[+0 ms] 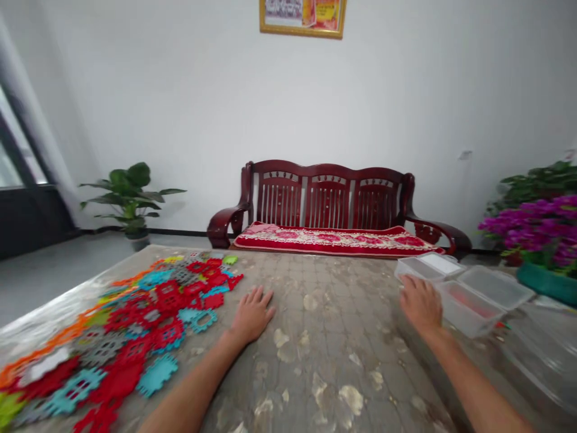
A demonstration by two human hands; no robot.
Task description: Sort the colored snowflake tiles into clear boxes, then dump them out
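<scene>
My left hand (253, 314) lies flat on the patterned tablecloth (315, 337), fingers spread and nothing in them. Just left of it spreads a heap of flat plastic building pieces (169, 297) in red, turquoise, grey, orange and yellow-green, with notched edges and some with window cut-outs. My right hand (421, 304) is at the table's right side, fingers extended, beside a clear plastic box (471, 310) that has something reddish inside. Behind that hand stands another clear container (428, 266). Whether the right fingertips touch it I cannot tell.
Further right are a clear lid (496, 285) and a larger transparent container (545, 349). Purple flowers in a teal planter (547, 282) stand at the right edge. Beyond the table is a dark red wooden bench (327, 198); a potted plant (130, 195) stands back left.
</scene>
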